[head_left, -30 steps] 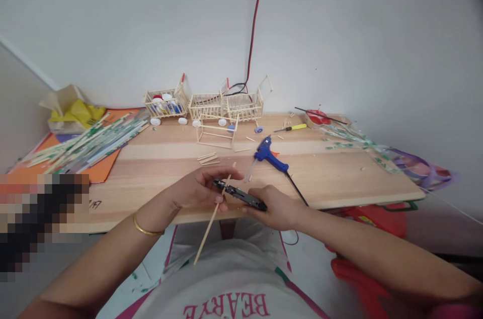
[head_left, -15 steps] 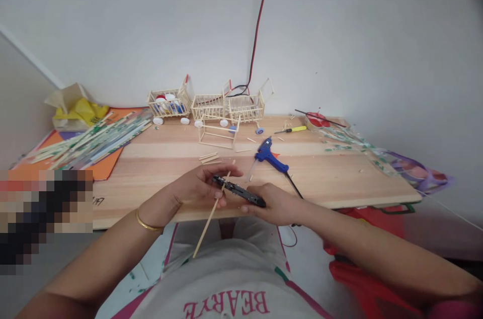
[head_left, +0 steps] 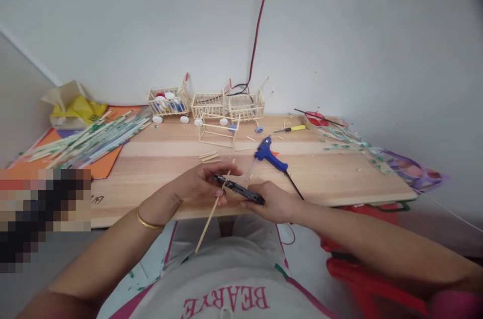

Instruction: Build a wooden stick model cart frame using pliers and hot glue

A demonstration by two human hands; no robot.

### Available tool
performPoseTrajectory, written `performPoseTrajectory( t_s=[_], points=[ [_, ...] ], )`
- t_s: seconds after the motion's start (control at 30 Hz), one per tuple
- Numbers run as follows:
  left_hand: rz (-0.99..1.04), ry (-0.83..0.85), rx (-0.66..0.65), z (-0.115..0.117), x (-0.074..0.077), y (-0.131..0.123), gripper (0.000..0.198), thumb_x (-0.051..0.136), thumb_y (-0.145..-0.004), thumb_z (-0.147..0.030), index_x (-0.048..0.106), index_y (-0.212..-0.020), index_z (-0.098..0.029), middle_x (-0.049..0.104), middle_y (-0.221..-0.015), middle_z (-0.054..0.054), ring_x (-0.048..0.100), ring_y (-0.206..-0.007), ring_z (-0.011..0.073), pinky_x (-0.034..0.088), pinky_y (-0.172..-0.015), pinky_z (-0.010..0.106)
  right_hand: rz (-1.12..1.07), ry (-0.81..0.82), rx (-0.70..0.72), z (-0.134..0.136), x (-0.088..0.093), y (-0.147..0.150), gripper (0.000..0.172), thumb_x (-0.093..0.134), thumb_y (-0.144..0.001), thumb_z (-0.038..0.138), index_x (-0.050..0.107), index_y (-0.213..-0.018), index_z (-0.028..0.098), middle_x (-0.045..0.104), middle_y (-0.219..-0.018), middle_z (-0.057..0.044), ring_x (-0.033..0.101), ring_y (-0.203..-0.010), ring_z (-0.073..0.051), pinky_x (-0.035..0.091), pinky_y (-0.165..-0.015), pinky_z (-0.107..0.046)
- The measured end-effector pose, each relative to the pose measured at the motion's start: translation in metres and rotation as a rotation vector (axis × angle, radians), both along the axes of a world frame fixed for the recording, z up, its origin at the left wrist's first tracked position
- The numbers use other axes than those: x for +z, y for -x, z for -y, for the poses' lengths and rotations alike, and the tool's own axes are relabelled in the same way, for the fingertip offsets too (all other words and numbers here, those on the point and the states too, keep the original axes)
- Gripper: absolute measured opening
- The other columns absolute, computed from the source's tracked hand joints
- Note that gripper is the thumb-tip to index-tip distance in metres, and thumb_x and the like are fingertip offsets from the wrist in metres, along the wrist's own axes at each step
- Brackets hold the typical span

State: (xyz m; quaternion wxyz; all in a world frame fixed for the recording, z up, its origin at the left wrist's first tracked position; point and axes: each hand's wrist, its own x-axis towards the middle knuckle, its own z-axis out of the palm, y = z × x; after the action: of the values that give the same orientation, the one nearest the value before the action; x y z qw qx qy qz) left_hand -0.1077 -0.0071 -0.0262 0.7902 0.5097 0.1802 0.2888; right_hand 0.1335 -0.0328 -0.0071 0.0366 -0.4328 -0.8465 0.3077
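Note:
Pinched in my left hand [head_left: 206,183] is a thin wooden stick [head_left: 207,228], slanting down toward my lap. My right hand [head_left: 273,201] grips a pair of black pliers [head_left: 241,190] by its handles. The head of the pliers lies across the upper part of the stick, close to my left fingers; whether the jaws bite on it I cannot tell. Just beyond my left hand lie several short cut sticks [head_left: 210,157]. A blue glue gun [head_left: 271,154] rests on the table past my right hand. Farther back stands an open stick frame [head_left: 218,134].
Small stick-built carts [head_left: 168,102] line the wall. Long sticks [head_left: 85,140] lie on an orange sheet [head_left: 109,165] at the left. A yellow-handled tool [head_left: 296,129], a red roll [head_left: 316,118] and plastic wrappers [head_left: 343,139] are at the right. A red-and-black cable [head_left: 260,17] runs down the wall.
The pliers and stick hold nearly the same place in my hands. The view has shifted slightly.

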Motion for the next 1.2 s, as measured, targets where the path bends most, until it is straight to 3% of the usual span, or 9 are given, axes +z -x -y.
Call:
performPoseTrajectory(
  t_s=[0.47, 0.67, 0.8, 1.2],
  points=[
    [-0.025, -0.024, 0.015, -0.001, 0.000, 0.003, 0.058, 0.072, -0.067, -0.006, 0.058, -0.119, -0.026, 0.049, -0.135, 0.013, 0.068, -0.069, 0.0139, 0.056, -0.066, 0.025, 0.023, 0.004, -0.025, 0.000, 0.000, 0.001, 0.025, 0.054, -0.081, 0.040, 0.058, -0.074, 0.017, 0.060, -0.068, -0.002, 0.050, -0.059, -0.012, 0.032, -0.054, -0.022],
    [0.011, 0.016, 0.019, 0.000, 0.000, 0.002, 0.060, 0.072, -0.065, -0.004, 0.058, -0.120, -0.026, 0.048, -0.135, 0.014, 0.068, -0.071, 0.0142, 0.056, -0.067, 0.026, -0.003, 0.017, 0.096, -0.004, 0.012, 0.000, 0.035, 0.046, -0.086, 0.047, 0.057, -0.076, 0.015, 0.060, -0.070, -0.003, 0.050, -0.062, -0.013, 0.033, -0.057, -0.023],
    [0.031, 0.043, -0.004, 0.002, 0.001, 0.000, 0.060, 0.072, -0.065, -0.004, 0.059, -0.119, -0.026, 0.048, -0.136, 0.013, 0.068, -0.072, 0.0137, 0.056, -0.068, 0.025, 0.025, 0.002, 0.099, 0.000, 0.016, 0.000, 0.043, 0.042, -0.087, 0.054, 0.057, -0.078, 0.015, 0.060, -0.072, -0.005, 0.050, -0.062, -0.014, 0.031, -0.056, -0.024],
    [0.027, 0.053, -0.011, 0.003, -0.004, -0.001, 0.059, 0.072, -0.067, -0.006, 0.057, -0.121, -0.026, 0.046, -0.137, 0.014, 0.068, -0.072, 0.0142, 0.056, -0.068, 0.027, 0.053, -0.034, 0.015, 0.006, 0.004, 0.000, 0.036, 0.047, -0.085, 0.048, 0.058, -0.071, 0.016, 0.060, -0.066, -0.003, 0.050, -0.058, -0.012, 0.031, -0.054, -0.023]
  ],
)
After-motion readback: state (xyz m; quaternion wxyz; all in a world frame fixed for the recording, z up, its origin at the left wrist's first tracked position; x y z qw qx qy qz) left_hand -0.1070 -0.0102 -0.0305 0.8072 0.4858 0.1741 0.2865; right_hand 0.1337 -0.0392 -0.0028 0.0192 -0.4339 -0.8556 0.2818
